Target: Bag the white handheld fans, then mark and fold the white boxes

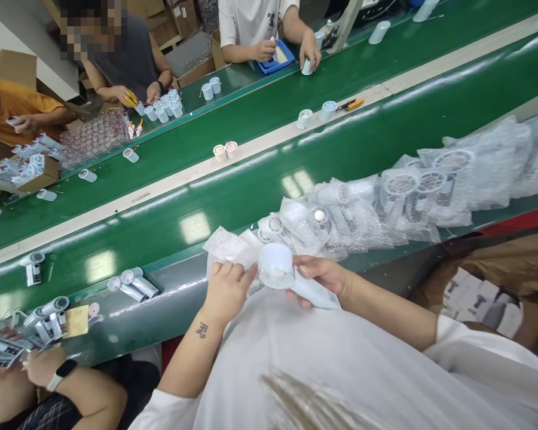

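Note:
A pale blue device (pixel 275 263) with a drum-shaped head and a handle is held in front of my body. My right hand (pixel 320 276) is closed around its handle, which slants down to the right. On the other side, my left hand (pixel 228 288) has its fingers curled at a clear bubble-wrap bag (pixel 226 246), its thumb close to the drum-shaped head. The lower part of the bag is hidden behind my hand and the device. Just beyond my hands lie bagged devices (pixel 320 218), some with round grilles showing through the plastic.
More bagged devices (pixel 452 173) line the bench edge to the right. Silver devices (pixel 137 282) lie at left, near a co-worker's hand (pixel 45 365). Across the green conveyor (pixel 233 197), several people handle small cylinders (pixel 164 110). Orange-handled pliers (pixel 355 104) rest on the divider. A brown box (pixel 515 269) stands low right.

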A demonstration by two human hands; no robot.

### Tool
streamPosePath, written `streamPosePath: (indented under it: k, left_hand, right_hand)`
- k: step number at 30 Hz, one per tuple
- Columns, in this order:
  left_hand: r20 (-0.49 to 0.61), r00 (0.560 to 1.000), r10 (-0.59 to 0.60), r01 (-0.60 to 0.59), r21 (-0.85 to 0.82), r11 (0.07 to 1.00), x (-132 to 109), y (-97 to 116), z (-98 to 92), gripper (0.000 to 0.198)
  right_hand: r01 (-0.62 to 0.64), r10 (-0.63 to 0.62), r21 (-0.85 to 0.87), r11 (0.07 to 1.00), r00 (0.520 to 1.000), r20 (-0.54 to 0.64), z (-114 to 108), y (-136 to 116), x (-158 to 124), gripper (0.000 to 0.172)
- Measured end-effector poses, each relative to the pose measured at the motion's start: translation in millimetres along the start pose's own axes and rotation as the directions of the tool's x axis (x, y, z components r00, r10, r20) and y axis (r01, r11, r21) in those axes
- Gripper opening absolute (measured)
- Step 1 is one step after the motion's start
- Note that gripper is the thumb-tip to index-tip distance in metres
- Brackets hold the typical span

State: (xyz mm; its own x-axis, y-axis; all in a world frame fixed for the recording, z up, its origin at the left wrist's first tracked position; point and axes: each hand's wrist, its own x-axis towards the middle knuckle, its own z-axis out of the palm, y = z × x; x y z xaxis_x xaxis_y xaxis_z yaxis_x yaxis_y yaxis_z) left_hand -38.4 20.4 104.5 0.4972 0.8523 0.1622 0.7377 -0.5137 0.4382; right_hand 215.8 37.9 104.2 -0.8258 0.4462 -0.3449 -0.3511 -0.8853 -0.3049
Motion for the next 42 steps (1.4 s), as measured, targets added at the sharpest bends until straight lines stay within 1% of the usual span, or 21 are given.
streamPosePath:
  k: [3,5,7,9,11,12,14,15,16,19,23,25,27,29,31,33,35,36,37,39,42]
  left_hand:
    - [0.074,0.995,0.071,-0.077,0.084,0.993,-2,14,19.0,0.021]
    - [0.103,0.994,0.031,-0.034,0.03,0.999,-5,15,30.5,0.021]
    - [0.112,0.993,-0.037,0.05,-0.123,0.991,-11,14,37.6,0.022]
    - [0.138,0.987,-0.083,0.129,-0.365,0.922,-19,15,40.8,0.02]
    - [0.157,0.966,-0.207,0.26,-0.607,0.751,-27,17,42.4,0.021]
    - [0.163,0.93,-0.329,0.344,-0.698,0.628,-30,19,43.2,0.024]
    - [0.194,0.783,-0.591,0.469,-0.808,0.356,-32,22,45.0,0.026]
    - [0.227,0.708,-0.668,0.496,-0.834,0.242,-32,22,45.8,0.027]
    - [0.275,0.668,-0.691,0.514,-0.842,0.162,-30,22,46.3,0.033]
    - [0.428,0.672,-0.604,0.549,-0.836,0.018,-23,17,44.0,0.049]
    - [0.598,0.632,-0.493,0.493,-0.801,-0.339,-17,15,32.9,0.049]
    - [0.66,0.618,-0.428,0.483,-0.748,-0.456,-15,21,29.0,0.053]
    - [0.65,0.633,-0.42,0.469,-0.754,-0.459,-12,31,28.5,0.056]
    - [0.577,0.652,-0.492,0.434,-0.816,-0.381,-10,40,30.1,0.054]
    - [0.466,0.624,-0.627,0.402,-0.88,-0.253,-9,44,31.4,0.045]
    - [0.31,0.565,-0.764,0.384,-0.919,-0.088,-9,42,31.4,0.036]
    - [0.19,0.544,-0.817,0.38,-0.924,0.038,-9,37,32.1,0.03]
    - [0.188,0.55,-0.814,0.38,-0.924,0.044,-9,35,33.8,0.03]
    - [0.231,0.556,-0.798,0.383,-0.924,-0.001,-8,33,36.8,0.031]
    - [0.377,0.545,-0.749,0.382,-0.907,-0.179,-5,31,46.6,0.037]
    - [0.505,0.477,-0.719,0.354,-0.86,-0.368,3,29,65.7,0.046]
  right_hand:
    - [-0.105,0.106,-0.056,0.993,0.994,0.013,3,-2,11,0.057]
    - [-0.119,0.117,-0.043,0.992,0.992,-0.047,-3,3,18,0.053]
    - [-0.132,0.132,0.005,0.991,0.983,-0.128,-11,11,23,0.046]
    - [-0.139,0.144,0.039,0.99,0.966,-0.215,-19,20,23,0.037]
    - [-0.11,0.11,0.016,0.994,0.956,-0.271,-23,24,22,0.03]
    - [-0.082,0.076,-0.012,0.997,0.957,-0.281,-25,24,20,0.029]
    - [-0.024,0.005,-0.07,0.997,0.965,-0.262,-26,21,19,0.032]
    - [-0.006,-0.016,-0.092,0.996,0.972,-0.234,-25,18,18,0.037]
    - [0.003,-0.025,-0.11,0.994,0.98,-0.198,-25,15,18,0.041]
    - [0.007,-0.019,-0.152,0.988,0.997,-0.08,-20,8,18,0.049]
    - [0.062,-0.065,-0.135,0.989,0.998,-0.017,-13,2,11,0.051]
    - [0.1,-0.103,-0.108,0.989,0.995,-0.02,-12,2,8,0.052]
    - [0.117,-0.12,-0.08,0.99,0.992,-0.026,-13,5,8,0.051]
    - [0.131,-0.132,-0.051,0.99,0.991,-0.024,-17,11,10,0.048]
    - [0.153,-0.153,-0.029,0.988,0.988,0.001,-19,15,10,0.046]
    - [0.189,-0.187,-0.027,0.982,0.981,0.046,-18,16,7,0.044]
    - [0.199,-0.193,-0.052,0.979,0.975,0.106,-15,13,1,0.043]
    - [0.186,-0.176,-0.07,0.98,0.975,0.135,-13,11,-2,0.044]
    - [0.165,-0.15,-0.088,0.982,0.976,0.157,-12,10,-3,0.045]
    - [0.123,-0.105,-0.108,0.986,0.982,0.158,-13,10,-4,0.048]
    - [0.081,-0.077,-0.084,0.993,0.995,0.059,-25,19,2,0.045]
